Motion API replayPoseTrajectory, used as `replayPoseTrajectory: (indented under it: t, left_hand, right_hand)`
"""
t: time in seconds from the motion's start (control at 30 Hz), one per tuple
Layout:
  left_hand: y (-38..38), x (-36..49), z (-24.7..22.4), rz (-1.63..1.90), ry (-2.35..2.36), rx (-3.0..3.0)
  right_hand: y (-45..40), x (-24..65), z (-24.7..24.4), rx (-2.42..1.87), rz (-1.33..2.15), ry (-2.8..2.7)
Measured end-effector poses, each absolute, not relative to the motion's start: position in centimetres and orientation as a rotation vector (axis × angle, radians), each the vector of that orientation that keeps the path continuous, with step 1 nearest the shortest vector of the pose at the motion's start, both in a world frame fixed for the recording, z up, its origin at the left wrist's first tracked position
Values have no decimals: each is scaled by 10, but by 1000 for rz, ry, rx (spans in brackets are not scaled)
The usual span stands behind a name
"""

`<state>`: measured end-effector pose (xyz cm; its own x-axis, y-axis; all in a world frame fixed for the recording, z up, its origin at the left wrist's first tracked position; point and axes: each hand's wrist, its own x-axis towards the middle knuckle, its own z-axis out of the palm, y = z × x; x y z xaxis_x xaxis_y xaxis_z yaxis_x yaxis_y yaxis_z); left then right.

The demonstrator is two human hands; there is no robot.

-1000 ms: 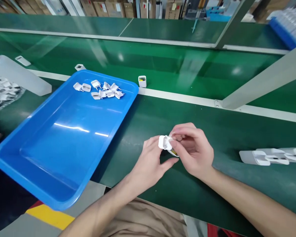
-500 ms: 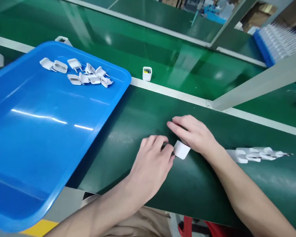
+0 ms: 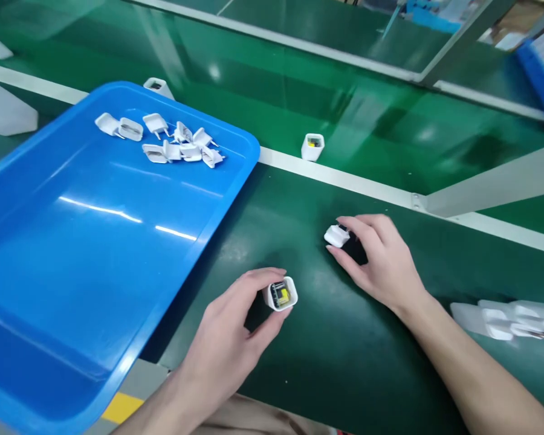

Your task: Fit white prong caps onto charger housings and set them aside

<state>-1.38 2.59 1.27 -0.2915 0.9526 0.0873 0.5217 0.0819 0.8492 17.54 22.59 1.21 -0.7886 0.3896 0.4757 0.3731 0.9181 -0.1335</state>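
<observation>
My left hand [image 3: 230,331] grips a white charger housing [image 3: 292,295] between thumb and fingers. Its open end faces up, with dark and yellow parts showing inside. To the right and farther off, my right hand [image 3: 385,261] pinches a small white plug cap [image 3: 336,236]. A pin of the cap shows near the fingertips. The two pieces are apart, both over the dark green bench [image 3: 340,344]. Several similar plug caps [image 3: 191,151] lie in the far corner of the blue tray [image 3: 95,260] to the left.
Another open charger housing [image 3: 312,148] stands beyond the white ledge [image 3: 340,177], and one more housing [image 3: 159,88] shows behind the tray. Several white pieces [image 3: 512,319] lie in a group by my right forearm. A slanting white post [image 3: 494,181] rises at the right.
My hands were close together around a white block. They have moved apart: the left now holds an open housing, the right a plug cap. The view has shifted, too.
</observation>
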Motion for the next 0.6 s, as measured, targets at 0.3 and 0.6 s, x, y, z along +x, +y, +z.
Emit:
replayPoseTrajectory:
  t: [0.3,0.6]
  left_hand:
    - [7,-32,5,1157,1854,1436]
    - [7,-27,-3,1088,1901,1590]
  right_hand:
    - [197,166,30,-452,811,-2549]
    - [153,123,64,-600,1670,-2325]
